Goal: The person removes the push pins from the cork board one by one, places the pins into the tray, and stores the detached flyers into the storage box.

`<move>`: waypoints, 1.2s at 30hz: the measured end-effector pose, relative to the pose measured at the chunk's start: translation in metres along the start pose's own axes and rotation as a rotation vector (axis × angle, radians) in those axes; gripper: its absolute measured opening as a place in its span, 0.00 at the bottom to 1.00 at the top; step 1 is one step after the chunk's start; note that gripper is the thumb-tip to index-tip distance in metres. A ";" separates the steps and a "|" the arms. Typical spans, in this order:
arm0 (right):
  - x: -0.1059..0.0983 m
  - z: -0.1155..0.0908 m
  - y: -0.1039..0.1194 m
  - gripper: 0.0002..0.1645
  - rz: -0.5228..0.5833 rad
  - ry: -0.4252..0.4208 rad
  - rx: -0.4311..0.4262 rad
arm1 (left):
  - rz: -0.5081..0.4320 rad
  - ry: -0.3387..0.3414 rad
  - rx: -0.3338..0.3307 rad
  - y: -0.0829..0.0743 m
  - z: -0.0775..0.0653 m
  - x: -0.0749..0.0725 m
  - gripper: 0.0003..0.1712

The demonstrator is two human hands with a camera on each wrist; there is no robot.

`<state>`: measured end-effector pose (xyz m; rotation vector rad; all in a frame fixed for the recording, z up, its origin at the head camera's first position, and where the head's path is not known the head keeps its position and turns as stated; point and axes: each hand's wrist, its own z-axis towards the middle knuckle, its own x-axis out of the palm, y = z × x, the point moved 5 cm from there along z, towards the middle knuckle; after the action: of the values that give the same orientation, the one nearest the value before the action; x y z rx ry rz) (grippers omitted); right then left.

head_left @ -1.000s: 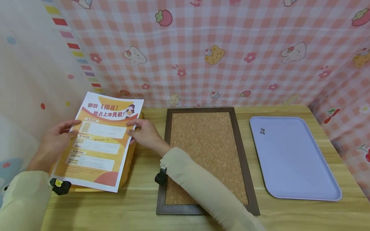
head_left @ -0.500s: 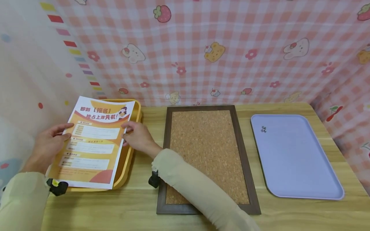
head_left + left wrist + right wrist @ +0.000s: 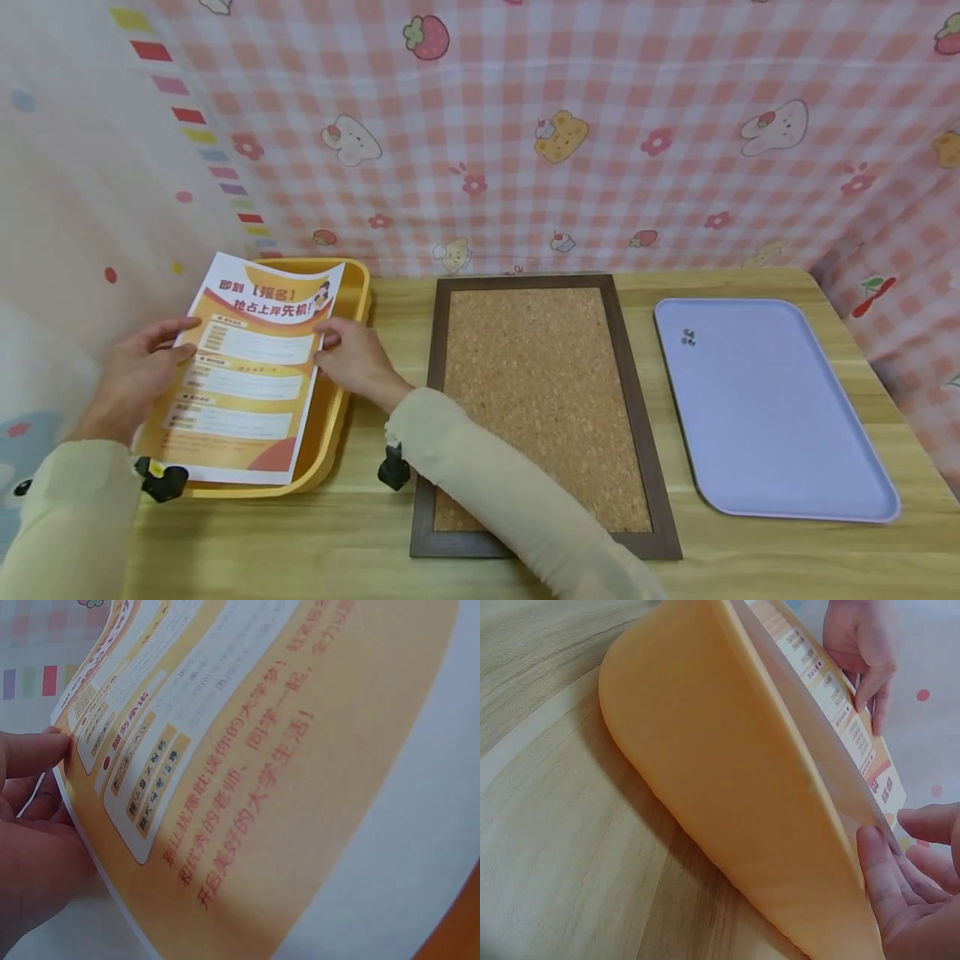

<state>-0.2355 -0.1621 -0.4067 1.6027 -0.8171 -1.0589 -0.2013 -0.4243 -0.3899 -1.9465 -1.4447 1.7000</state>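
A printed orange-and-white flyer (image 3: pixel 243 367) slants over a yellow plastic tray (image 3: pixel 352 333) at the left of the head view. My left hand (image 3: pixel 138 379) pinches its left edge, with thumb and fingers on opposite faces. Along the right edge, my right hand (image 3: pixel 360 358) holds the sheet between thumb and fingers. The left wrist view has the flyer (image 3: pixel 247 787) close up, bowed, beside the left hand (image 3: pixel 34 825). From the right wrist, the tray's outer wall (image 3: pixel 712 750) fills the middle, and the right hand's fingers are at its rim. Most of the tray's inside is hidden under the sheet.
A cork board (image 3: pixel 536 392) in a dark frame lies mid-table, with my right forearm across its lower left. Further right is a pale purple tray (image 3: pixel 772 417) bearing several tiny metallic pieces (image 3: pixel 688 337). Checked cloth (image 3: pixel 480 142) hangs behind the wooden table (image 3: pixel 300 542).
Both hands have brought the flyer slightly left and lower over the yellow tray, whose far and right rims now show more. The sheet's upper right corner has bent. The grip persists.
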 end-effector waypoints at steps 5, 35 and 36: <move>-0.003 0.002 -0.004 0.24 -0.058 -0.026 0.012 | -0.001 0.015 0.028 0.001 0.005 0.006 0.30; -0.001 -0.002 0.002 0.32 -0.163 0.028 -0.067 | 0.000 0.066 0.027 0.000 0.002 0.017 0.38; -0.001 -0.002 0.002 0.33 -0.175 0.032 -0.065 | -0.004 0.070 0.027 -0.001 0.002 0.017 0.39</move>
<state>-0.2341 -0.1609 -0.4040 1.6539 -0.6236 -1.1683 -0.2055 -0.4126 -0.4014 -1.9663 -1.3933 1.6245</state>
